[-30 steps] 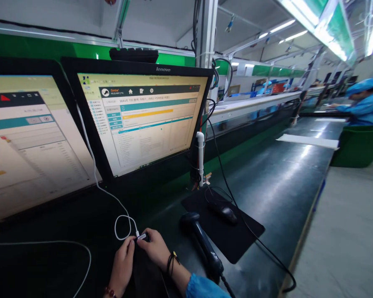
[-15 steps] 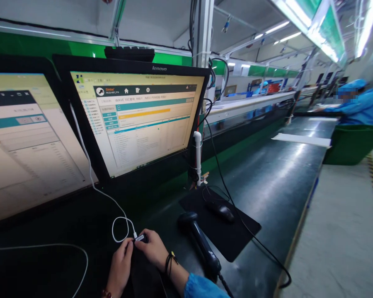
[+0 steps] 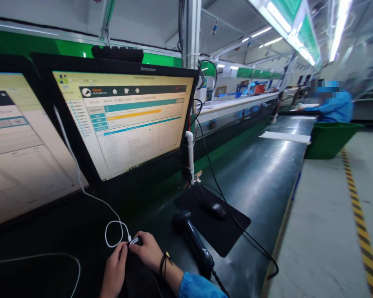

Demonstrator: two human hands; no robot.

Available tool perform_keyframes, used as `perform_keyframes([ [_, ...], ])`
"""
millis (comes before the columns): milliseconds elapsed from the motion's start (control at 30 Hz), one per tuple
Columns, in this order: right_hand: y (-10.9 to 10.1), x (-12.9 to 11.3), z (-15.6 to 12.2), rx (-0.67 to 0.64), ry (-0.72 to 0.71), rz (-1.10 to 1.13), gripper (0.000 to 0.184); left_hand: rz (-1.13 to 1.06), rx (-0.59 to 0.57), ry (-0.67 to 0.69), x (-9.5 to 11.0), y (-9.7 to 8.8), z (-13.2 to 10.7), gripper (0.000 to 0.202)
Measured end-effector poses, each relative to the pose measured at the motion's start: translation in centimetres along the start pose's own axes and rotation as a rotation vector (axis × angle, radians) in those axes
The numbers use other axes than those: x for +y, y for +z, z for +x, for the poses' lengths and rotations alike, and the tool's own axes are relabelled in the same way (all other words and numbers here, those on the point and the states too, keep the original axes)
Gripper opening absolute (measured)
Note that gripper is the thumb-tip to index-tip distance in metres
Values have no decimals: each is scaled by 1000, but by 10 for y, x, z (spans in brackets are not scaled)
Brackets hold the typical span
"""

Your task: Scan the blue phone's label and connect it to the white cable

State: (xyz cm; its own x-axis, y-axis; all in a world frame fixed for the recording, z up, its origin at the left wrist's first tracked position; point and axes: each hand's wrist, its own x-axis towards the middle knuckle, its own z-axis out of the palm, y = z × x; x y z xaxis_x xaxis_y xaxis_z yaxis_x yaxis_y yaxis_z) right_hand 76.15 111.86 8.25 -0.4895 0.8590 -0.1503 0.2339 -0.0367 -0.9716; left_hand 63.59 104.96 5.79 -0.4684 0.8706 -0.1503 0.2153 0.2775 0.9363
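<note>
Close to the bench's near side, my right hand (image 3: 149, 250) pinches a small black device with a white label (image 3: 134, 241) between thumb and fingers. My left hand (image 3: 115, 267) is closed at the device's left side, its fingertips against it beside the plug. A white cable plug (image 3: 129, 238) meets the device's far edge, and its white cable (image 3: 95, 196) loops and runs up past the monitor. Below the hands lies a dark shape I cannot make out. Right of my hands, a black handheld barcode scanner (image 3: 195, 240) rests on the bench.
A lit Lenovo monitor (image 3: 127, 120) stands ahead, with a second monitor (image 3: 21, 157) to its left. A black mouse (image 3: 214, 208) sits on a mouse pad (image 3: 225, 240). Far right, a person in blue (image 3: 335, 105) sits behind a green bin (image 3: 332, 140).
The camera view has turned slightly right, so the scene sits further left. Both hands keep the same hold on the black device, with the cable plug still at its edge.
</note>
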Motion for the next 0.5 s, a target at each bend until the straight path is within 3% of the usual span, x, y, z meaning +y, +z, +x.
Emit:
perform_keyframes([
  [133,-4,-3,-3,7,47,-24,10,18,27,-60,-7,-2,11,68],
  [300,-9,-5,-5,10,57,-47,17,218,177,165,21,15,21,57],
  [400,-10,-5,-5,27,49,-40,14,273,213,232,38,26,19,59],
  [500,-11,-5,-5,26,53,-36,12,276,225,213,30,23,19,62],
])
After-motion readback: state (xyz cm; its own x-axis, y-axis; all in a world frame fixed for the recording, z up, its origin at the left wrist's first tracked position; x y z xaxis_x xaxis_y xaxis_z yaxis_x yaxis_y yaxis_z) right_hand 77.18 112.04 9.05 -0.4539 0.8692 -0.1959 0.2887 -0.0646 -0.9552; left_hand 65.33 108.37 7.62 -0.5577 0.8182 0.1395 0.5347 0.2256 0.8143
